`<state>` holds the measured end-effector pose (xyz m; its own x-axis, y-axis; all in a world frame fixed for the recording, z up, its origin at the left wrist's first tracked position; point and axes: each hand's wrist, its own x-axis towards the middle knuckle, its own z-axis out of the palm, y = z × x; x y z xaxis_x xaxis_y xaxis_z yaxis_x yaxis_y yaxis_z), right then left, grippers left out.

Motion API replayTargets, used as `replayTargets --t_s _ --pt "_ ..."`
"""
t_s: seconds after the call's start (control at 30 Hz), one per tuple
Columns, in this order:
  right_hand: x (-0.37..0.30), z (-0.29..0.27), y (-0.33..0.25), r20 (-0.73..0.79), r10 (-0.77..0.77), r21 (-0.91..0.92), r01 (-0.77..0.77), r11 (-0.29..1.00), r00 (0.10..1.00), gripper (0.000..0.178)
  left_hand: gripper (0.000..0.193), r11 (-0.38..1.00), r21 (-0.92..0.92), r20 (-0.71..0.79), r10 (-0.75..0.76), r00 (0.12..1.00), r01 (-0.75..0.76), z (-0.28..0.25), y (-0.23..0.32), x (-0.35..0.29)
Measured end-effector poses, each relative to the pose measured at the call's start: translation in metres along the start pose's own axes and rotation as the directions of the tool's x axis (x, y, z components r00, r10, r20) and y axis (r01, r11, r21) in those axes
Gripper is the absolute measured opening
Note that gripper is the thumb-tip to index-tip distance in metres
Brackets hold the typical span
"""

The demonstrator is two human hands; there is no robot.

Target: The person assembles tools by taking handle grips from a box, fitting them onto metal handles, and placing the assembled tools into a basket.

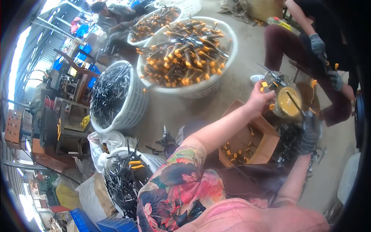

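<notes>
My bare left hand (262, 98) is closed round a black tool with orange handle ends (264, 86), whose exact kind I cannot make out. My right hand (310, 133), in a grey glove, grips a thin dark stick (295, 101). The stick slants across a round container of yellow paste-like stuff (286, 105), just right of my left hand. Below my left forearm, an open cardboard box (266, 149) holds several orange-tipped pieces. A heap of small black parts (288, 141) lies between the box and my right hand.
A large white basket (201, 91) of orange-ended black tools stands ahead, another basket (154, 27) behind it. White baskets of black metal parts (112, 94) stand at left. A co-worker with gloved hands (317, 44) sits at right; another person (116, 17) is at far left.
</notes>
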<state>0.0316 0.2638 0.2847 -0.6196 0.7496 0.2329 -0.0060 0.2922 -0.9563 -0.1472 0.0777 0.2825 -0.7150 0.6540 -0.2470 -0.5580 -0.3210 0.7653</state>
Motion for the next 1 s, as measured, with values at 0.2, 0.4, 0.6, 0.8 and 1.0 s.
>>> replayTargets --t_s 0.2,0.4,0.6,0.8,1.0 --pt "-0.005 0.013 -0.013 -0.1 0.124 0.07 -0.117 0.991 0.987 0.03 0.049 0.966 -0.185 0.055 -0.173 0.983 0.18 -0.006 0.003 -0.002" --pt "0.0 0.004 -0.016 -0.052 0.008 -0.136 -0.015 0.991 0.999 0.018 0.03 0.985 0.167 0.105 -0.062 0.993 0.044 0.002 0.009 0.006" --pt "0.005 -0.005 -0.02 0.089 0.042 -0.138 -0.029 0.99 0.995 0.03 0.035 0.986 -0.041 -0.006 -0.164 0.987 0.163 -0.005 -0.027 0.018" --pt "0.002 -0.009 0.003 0.18 -0.027 -0.304 0.082 0.949 0.983 0.033 0.041 0.983 0.089 0.044 -0.167 0.985 0.162 0.004 -0.072 0.02" --pt "-0.004 0.007 -0.003 0.142 0.103 -0.206 -0.072 0.976 0.985 0.031 0.04 0.982 0.109 0.002 -0.154 0.988 0.153 0.002 -0.075 0.024"
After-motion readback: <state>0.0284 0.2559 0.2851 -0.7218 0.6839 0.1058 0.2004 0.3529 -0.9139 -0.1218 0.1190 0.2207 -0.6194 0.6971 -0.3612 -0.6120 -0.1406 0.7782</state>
